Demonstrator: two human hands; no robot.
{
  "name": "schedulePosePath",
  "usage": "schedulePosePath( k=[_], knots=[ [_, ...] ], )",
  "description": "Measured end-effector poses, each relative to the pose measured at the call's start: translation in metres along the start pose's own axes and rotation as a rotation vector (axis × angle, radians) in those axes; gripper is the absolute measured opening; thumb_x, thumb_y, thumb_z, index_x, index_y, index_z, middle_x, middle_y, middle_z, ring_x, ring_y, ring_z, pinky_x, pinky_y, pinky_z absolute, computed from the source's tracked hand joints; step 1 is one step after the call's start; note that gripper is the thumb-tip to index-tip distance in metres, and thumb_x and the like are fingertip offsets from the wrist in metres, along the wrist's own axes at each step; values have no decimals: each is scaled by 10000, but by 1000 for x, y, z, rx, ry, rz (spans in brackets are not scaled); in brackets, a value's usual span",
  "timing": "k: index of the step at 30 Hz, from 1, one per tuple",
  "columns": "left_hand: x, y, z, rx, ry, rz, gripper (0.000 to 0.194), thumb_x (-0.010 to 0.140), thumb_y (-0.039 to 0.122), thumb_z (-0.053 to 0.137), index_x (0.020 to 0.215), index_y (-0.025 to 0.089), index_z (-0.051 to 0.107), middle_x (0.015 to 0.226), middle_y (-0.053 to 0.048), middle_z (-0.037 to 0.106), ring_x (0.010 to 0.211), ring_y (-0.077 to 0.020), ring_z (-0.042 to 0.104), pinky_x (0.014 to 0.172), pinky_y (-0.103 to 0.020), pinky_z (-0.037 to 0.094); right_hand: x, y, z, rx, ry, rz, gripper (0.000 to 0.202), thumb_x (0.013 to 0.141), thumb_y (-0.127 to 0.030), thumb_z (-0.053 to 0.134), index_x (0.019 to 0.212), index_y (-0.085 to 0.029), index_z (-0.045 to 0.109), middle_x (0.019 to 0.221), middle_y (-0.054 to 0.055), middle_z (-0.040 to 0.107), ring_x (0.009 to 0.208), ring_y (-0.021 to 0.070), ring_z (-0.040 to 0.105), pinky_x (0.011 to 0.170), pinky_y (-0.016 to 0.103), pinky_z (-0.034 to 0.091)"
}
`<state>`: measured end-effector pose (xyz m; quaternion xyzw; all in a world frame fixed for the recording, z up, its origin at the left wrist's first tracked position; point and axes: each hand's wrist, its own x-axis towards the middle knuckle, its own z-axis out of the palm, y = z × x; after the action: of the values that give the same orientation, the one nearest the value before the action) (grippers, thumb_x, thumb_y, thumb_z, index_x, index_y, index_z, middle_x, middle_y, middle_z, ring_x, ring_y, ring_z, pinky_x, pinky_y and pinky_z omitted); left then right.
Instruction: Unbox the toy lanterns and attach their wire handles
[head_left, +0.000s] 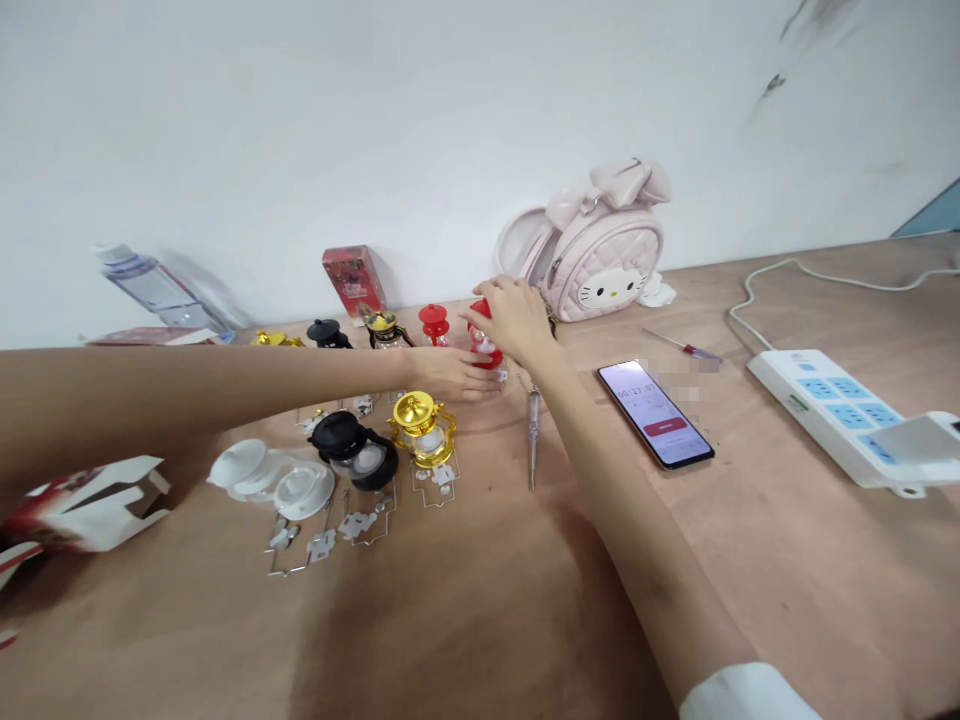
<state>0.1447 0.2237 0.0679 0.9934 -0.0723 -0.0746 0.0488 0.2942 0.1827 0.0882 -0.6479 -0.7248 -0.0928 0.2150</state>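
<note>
My right hand (514, 318) is wrapped over the top of a red lantern (486, 348) near the wall. My left hand (454, 374) lies low beside it, its fingertips at the lantern's base; whether they grip anything is unclear. Another red lantern (433, 322) stands just to the left. Nearer the front are a gold lantern (424, 430), a black lantern (354, 450) and a white lantern (270, 476) lying on its side. Wire handles and small white parts (358, 524) lie around them. A clear screwdriver (533, 435) rests below my right wrist.
A pink bag (607, 255) and a red box (354, 280) stand by the wall. Right of my arm are a phone (656, 413), a second screwdriver (694, 350) and a power strip (840, 405). An opened carton (90, 505) and a bottle (154, 285) are at left.
</note>
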Motion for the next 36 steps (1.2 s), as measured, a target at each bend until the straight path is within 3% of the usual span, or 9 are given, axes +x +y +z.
schedulePosePath(
  k=[3,8,10,14,20,25,31,36],
  knots=[
    [6,1,1,-8,23,36,495,747,49,445,1112,308,658,1282,-9,620,1253,-176,522,1095,-332,383,-3,15,-14,-31,43,125,434,894,-465,508,1193,-160,584,1230,177,576,1128,357,506,907,487,393],
    [32,1,4,25,19,86,467,828,97,402,1183,298,629,1328,-1,584,1296,-160,473,1120,-328,343,-9,39,-26,-4,-238,210,358,803,-339,648,1116,-168,625,1124,142,639,1060,281,577,873,390,435],
    [42,3,2,78,-25,66,482,863,96,373,1244,300,588,1378,9,534,1334,-155,424,1153,-337,292,-9,41,-27,6,-268,195,299,814,-241,615,1104,-168,631,1113,130,651,1059,258,585,872,362,439],
    [52,6,-3,129,-54,60,483,884,87,368,1267,301,571,1417,7,484,1360,-164,384,1185,-351,231,-6,38,-29,11,-159,206,250,842,-165,535,1070,-152,636,1090,142,658,1052,269,589,880,380,439],
    [51,3,-1,114,-44,121,459,888,101,393,1254,309,578,1411,9,488,1342,-159,412,1169,-347,262,-7,39,-39,-3,6,264,274,837,-141,481,1064,-143,634,1058,146,670,1034,292,595,845,397,456],
    [56,5,1,125,-17,174,483,876,89,384,1250,321,583,1378,23,535,1321,-146,440,1161,-293,281,-8,34,-44,30,30,261,269,829,-158,494,1057,-158,638,1073,138,672,1041,291,595,855,400,458],
    [75,15,4,162,-20,197,546,890,60,282,1328,300,503,1439,40,466,1377,-119,345,1208,-305,183,-9,29,-50,49,15,265,285,834,-157,492,1087,-157,623,1106,136,662,1057,284,588,860,404,463],
    [77,10,8,159,-9,125,500,878,90,341,1306,271,524,1404,-5,511,1351,-151,395,1167,-332,272,-9,30,-53,60,13,267,270,837,-184,519,1086,-158,619,1111,139,658,1065,291,583,857,402,459]
  ],
)
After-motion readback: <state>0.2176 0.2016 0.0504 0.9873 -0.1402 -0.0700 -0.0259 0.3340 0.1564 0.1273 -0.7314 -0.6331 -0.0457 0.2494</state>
